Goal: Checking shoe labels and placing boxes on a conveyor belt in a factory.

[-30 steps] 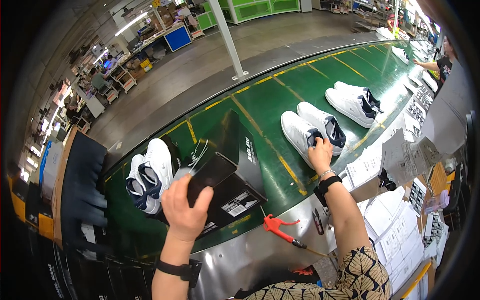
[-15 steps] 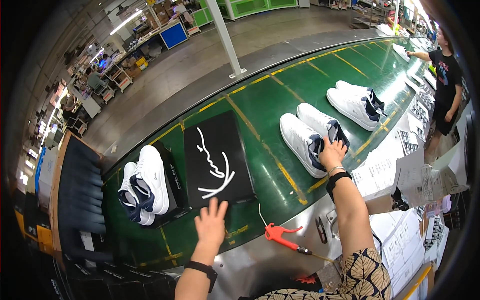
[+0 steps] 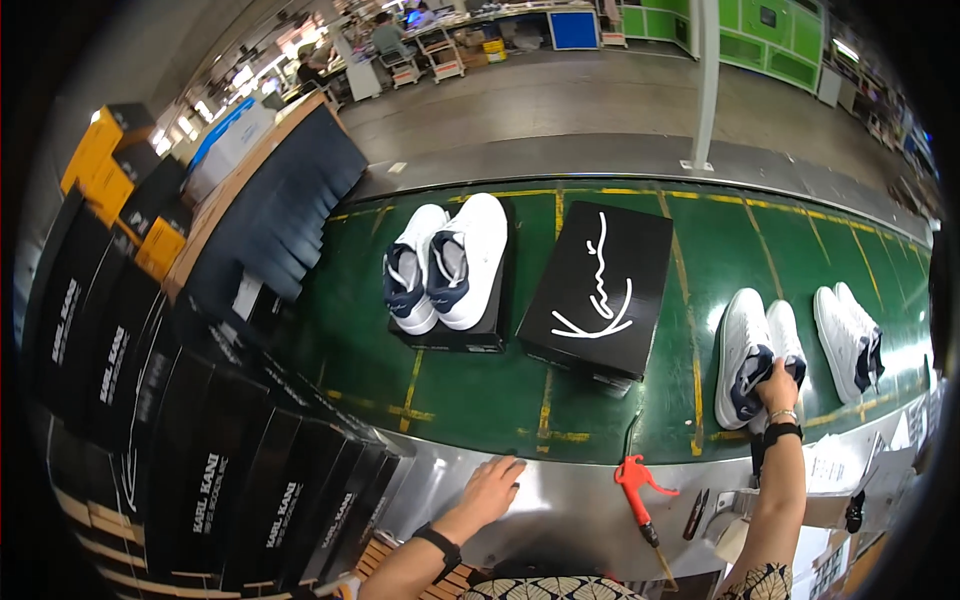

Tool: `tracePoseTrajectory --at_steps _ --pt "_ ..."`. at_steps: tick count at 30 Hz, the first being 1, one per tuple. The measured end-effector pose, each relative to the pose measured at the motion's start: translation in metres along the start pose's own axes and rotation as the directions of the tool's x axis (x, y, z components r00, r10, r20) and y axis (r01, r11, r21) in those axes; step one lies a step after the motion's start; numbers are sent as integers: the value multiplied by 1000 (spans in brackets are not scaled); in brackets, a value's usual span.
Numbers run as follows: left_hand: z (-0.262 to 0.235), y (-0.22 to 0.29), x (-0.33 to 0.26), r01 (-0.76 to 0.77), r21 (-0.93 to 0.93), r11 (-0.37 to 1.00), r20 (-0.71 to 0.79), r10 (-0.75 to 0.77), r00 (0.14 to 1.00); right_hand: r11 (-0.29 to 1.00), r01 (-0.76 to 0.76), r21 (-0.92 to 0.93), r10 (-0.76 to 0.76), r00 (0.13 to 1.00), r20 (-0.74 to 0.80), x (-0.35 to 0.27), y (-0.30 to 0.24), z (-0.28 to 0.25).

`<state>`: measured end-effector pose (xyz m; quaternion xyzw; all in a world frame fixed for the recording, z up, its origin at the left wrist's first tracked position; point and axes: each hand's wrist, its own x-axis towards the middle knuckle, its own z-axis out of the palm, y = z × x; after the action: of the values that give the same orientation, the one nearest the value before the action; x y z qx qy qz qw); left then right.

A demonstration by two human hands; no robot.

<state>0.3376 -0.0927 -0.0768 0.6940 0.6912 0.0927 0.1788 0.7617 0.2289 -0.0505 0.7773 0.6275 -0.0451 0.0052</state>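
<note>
Touching smooth white sneakers (image 3: 743,335), right hand (image 3: 778,390), rectangular box (image 3: 632,262), glossy belt (image 3: 475,400).

Counted six white sneakers (image 3: 480,250), i.e. three pairs, and two black shoeboxes (image 3: 632,270) on the green belt (image 3: 470,400). Also one red air gun (image 3: 632,477), one pair of snips (image 3: 697,515), two hands (image 3: 487,492), two black wristbands (image 3: 437,545) and one bracelet (image 3: 783,414). Stacked boxes (image 3: 205,470) at left? Several, but I couldn't get a clean number.
</note>
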Motion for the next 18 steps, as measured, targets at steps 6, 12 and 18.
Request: tracePoseTrajectory --at_steps 6,12,18 --pt "24 -21 -79 249 -94 964 -124 -259 958 952 121 283 -104 992 -74 -15 -48 -25" --pt "37 -27 -144 449 -138 883 -193 -469 862 613 135 779 -207 978 -7 -19 -106 -63" --pt "49 -15 -186 544 -206 813 -262 -582 770 692 424 584 -333 905 -263 -64 -224 -116"
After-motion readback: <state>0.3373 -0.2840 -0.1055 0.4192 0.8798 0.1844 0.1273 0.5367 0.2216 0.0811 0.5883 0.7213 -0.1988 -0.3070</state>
